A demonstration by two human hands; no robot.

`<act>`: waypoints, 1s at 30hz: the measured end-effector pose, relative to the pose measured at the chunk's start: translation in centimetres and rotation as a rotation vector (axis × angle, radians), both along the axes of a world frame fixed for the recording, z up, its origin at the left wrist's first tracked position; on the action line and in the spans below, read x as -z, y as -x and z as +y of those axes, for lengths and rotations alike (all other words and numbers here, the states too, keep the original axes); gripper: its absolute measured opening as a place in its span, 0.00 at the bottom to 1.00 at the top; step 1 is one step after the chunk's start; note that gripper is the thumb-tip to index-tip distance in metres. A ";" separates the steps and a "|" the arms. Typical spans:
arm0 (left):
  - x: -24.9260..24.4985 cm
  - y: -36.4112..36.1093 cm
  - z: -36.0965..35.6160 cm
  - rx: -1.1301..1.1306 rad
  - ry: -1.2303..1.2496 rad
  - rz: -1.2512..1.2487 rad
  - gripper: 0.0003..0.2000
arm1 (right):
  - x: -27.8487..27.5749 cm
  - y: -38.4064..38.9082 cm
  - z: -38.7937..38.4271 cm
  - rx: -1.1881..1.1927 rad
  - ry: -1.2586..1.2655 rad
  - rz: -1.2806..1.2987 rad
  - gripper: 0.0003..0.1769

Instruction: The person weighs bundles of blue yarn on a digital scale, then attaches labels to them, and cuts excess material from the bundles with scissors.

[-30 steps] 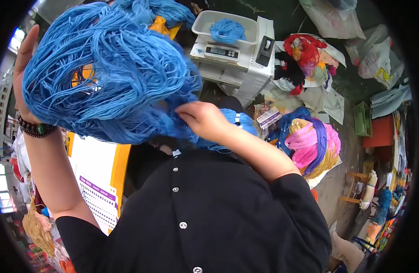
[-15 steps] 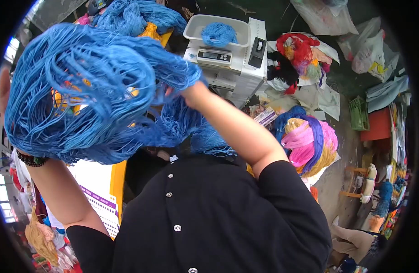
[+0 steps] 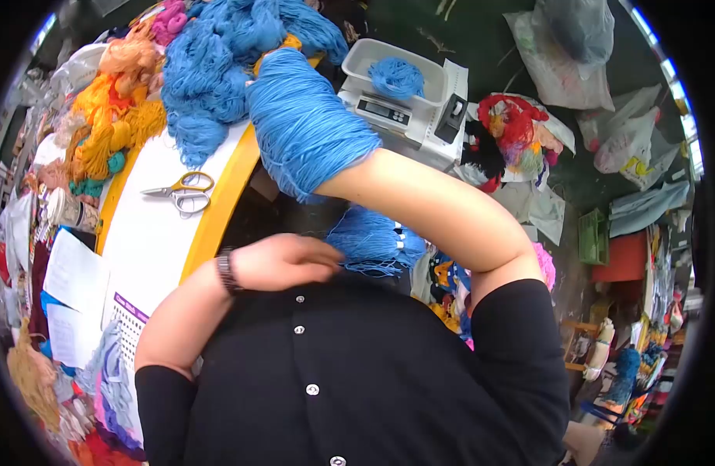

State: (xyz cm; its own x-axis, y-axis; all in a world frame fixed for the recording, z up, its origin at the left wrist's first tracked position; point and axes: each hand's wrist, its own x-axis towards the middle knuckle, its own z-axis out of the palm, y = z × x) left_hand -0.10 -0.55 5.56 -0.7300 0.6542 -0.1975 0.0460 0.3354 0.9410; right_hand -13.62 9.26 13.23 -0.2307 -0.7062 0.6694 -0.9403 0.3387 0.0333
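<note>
A thick skein of light blue yarn [image 3: 307, 124] is looped round my right forearm [image 3: 427, 190], which stretches across toward the upper left. The yarn covers my right hand, so its fingers are hidden. Close in front of my black shirt, my left hand [image 3: 287, 260] has its fingers stretched out to the right, slightly blurred, with nothing seen in it. Below the forearm hangs another blue yarn bundle [image 3: 373, 241] with white ties. Beyond the looped skein lies a large heap of blue yarn [image 3: 206, 78] on the table.
Scissors [image 3: 182, 192] lie on the white, yellow-edged table [image 3: 151, 225]. Orange and yellow skeins [image 3: 113, 116] crowd its far side. A digital scale [image 3: 384, 113] carries a white tub [image 3: 357, 58] with blue yarn. Plastic bags [image 3: 559, 62] sit on the floor at upper right.
The loose, spread blue skein held between both hands is now wound round my right forearm. My left hand has left it and come down in front of my chest.
</note>
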 end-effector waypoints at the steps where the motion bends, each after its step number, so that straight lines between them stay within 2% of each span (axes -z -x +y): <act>1: -0.7 0.2 1.9 0.009 -0.063 -0.037 0.17 | -0.2 -0.6 -0.6 -0.001 0.026 -0.026 0.15; 3: -1.7 2.6 3.7 0.014 0.136 0.203 0.16 | -1.4 -1.1 -1.5 -0.012 -0.080 -0.116 0.15; 4: -0.9 3.8 4.2 -0.212 0.103 0.523 0.15 | -2.1 -1.6 -1.5 0.007 -0.060 -0.021 0.15; 5: -1.0 5.1 3.2 -0.551 0.079 0.780 0.16 | -1.6 -1.4 -1.7 0.111 -0.006 0.042 0.19; 6: -0.9 4.9 3.2 -0.559 0.074 0.782 0.16 | -1.1 -1.0 -1.9 0.219 0.052 0.108 0.24; 7: -1.4 5.6 2.2 -0.572 0.050 0.780 0.17 | -1.2 -0.5 -0.8 0.219 0.047 0.112 0.24; 9: -2.6 7.8 0.5 -0.591 0.004 0.774 0.17 | -1.9 0.9 3.3 -0.065 0.035 0.007 0.26; 10: -3.3 9.5 0.1 -0.597 -0.017 0.770 0.18 | -2.4 1.5 4.3 -0.009 -0.045 0.056 0.25; 12: -3.9 10.3 -1.3 -0.602 -0.057 0.749 0.19 | -0.4 3.8 5.7 -0.058 0.029 0.066 0.30; 13: -4.9 13.0 -0.5 -0.607 -0.075 0.740 0.19 | 0.4 4.0 6.0 -0.075 0.123 0.033 0.24; 15: -5.6 12.7 -0.6 -0.620 -0.106 0.727 0.20 | 0.9 3.0 5.3 0.088 0.164 0.061 0.26; 16: -6.3 13.0 0.6 -0.628 -0.117 0.721 0.20 | 2.7 3.2 4.6 -0.015 0.396 -0.065 0.19; 17: -7.0 13.6 1.4 -0.638 -0.127 0.715 0.21 | 3.8 2.6 4.2 0.033 0.441 -0.092 0.19; 18: -6.5 10.2 -1.4 -0.647 -0.135 0.709 0.21 | 4.9 1.8 3.8 0.080 0.487 -0.122 0.19; 19: -7.1 10.7 -1.9 -0.655 -0.144 0.703 0.21 | 6.2 1.1 3.2 0.148 0.485 -0.379 0.19; 22: -8.6 11.5 -8.0 -0.677 -0.177 0.698 0.23 | 6.9 -0.3 2.3 0.169 0.392 -0.123 0.21; 24: -9.3 9.4 -11.2 -0.694 -0.204 0.697 0.23 | 6.4 -0.8 2.8 0.064 0.281 0.066 0.23; 25: -9.9 10.5 -14.0 -0.706 -0.218 0.694 0.24 | 8.1 -0.8 2.8 0.040 0.317 -0.028 0.24; 27: -10.8 9.1 -16.9 -0.724 -0.243 0.688 0.25 | 10.3 0.9 2.9 -0.059 0.164 -0.230 0.24; 28: -11.2 7.7 -17.5 -0.733 -0.256 0.687 0.25 | 7.7 -0.4 3.4 -0.078 0.150 -0.428 0.22; 30: -12.1 6.9 -21.2 -0.754 -0.283 0.680 0.26 | 9.7 1.3 3.3 -0.097 0.042 -0.263 0.23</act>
State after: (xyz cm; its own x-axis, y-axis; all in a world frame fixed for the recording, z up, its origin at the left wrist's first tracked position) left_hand -6.97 -21.80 17.67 -0.8668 -0.0571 0.4953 0.4645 0.2689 0.8438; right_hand -14.90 12.58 3.54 -0.3333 -0.7066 0.6242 -0.9428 0.2429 -0.2284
